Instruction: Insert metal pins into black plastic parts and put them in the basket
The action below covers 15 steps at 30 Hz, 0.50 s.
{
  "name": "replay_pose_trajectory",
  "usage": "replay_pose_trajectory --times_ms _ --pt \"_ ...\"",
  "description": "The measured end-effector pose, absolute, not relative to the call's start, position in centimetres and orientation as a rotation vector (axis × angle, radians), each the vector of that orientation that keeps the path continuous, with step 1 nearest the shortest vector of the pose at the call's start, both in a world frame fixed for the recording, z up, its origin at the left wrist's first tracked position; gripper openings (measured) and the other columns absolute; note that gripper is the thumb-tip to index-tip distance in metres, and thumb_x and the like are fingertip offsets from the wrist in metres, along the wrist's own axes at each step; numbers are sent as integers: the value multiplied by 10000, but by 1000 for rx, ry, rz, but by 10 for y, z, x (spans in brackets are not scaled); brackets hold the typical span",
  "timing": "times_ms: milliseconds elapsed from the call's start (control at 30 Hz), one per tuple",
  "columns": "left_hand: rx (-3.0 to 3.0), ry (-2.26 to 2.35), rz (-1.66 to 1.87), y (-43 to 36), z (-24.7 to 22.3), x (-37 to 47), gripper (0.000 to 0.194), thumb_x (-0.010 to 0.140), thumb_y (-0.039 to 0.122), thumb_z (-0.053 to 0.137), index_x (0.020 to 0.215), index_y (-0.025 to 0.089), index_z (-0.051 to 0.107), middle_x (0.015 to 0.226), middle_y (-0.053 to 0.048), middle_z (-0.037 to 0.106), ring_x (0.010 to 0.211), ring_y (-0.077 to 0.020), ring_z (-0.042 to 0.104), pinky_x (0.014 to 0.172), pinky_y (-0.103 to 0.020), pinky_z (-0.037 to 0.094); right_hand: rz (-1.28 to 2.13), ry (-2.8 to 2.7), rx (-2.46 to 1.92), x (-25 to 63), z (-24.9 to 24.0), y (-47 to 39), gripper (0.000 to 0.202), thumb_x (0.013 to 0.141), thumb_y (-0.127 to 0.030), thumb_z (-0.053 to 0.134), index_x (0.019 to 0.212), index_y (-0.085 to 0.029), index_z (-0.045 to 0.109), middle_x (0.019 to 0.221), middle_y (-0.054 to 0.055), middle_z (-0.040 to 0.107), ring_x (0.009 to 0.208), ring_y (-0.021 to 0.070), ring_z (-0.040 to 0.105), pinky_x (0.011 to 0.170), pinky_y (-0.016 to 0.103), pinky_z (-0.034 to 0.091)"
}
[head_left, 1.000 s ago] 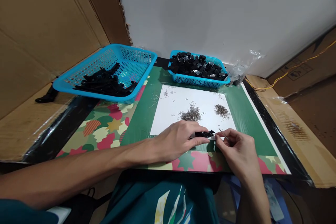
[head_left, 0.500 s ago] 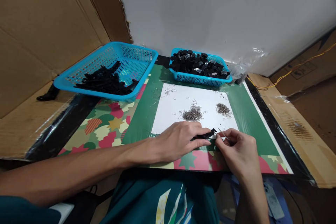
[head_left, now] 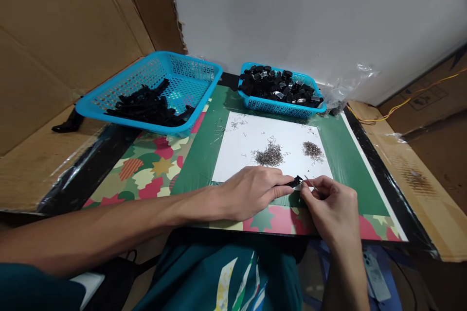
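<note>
My left hand (head_left: pixel 251 192) is closed around a slim black plastic part (head_left: pixel 296 181), whose notched end pokes out past the fingertips. Just to its right, my right hand (head_left: pixel 332 206) pinches a thin metal pick (head_left: pixel 309 181) close to that end. Whether the pick touches the part, or a tiny piece sits between, is too small to tell. Behind the hands, a white sheet (head_left: pixel 226 163) bears a larger heap of tiny metal wire pieces (head_left: pixel 270 154) and a smaller heap of tiny metal pieces (head_left: pixel 312 150), with loose ones scattered around.
A large blue basket (head_left: pixel 215 80) at the left holds long black parts (head_left: pixel 146 107). The smaller blue basket (head_left: pixel 280 108) at the back is full of short black pieces (head_left: pixel 277 85). Beside it lies a clear plastic bag (head_left: pixel 346 88). Cardboard (head_left: pixel 419 175) borders the right side.
My left thumb and fingers have drawn closer together on the black part. The pick stays near its end, and the whole view has shifted slightly.
</note>
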<state>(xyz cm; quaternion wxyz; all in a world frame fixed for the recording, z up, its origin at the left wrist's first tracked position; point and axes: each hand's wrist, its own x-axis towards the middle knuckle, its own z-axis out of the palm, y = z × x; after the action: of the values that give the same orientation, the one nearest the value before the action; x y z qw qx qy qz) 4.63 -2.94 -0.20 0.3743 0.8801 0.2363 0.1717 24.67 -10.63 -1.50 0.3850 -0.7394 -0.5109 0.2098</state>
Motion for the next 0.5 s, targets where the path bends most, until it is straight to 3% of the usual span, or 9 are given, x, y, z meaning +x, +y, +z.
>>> replay_pose_trajectory --times_ms 167,500 --pt "2267 616 423 -28 -4 47 331 1131 331 472 1233 178 747 946 -64 746 857 -220 703 744 -304 480 616 -1330 -1845 248 -11 -105 269 806 -407 683 675 -172 696 585 30 661 520 149 537 501 262 350" --pt "2226 603 521 -30 -13 47 313 1115 356 516 1234 194 756 1061 -96 787 968 -250 744 817 -315 524 638 -1497 -1826 265 -8 -108 356 865 -463 694 831 -132 821 525 -12 541 498 133 429 486 268 316"
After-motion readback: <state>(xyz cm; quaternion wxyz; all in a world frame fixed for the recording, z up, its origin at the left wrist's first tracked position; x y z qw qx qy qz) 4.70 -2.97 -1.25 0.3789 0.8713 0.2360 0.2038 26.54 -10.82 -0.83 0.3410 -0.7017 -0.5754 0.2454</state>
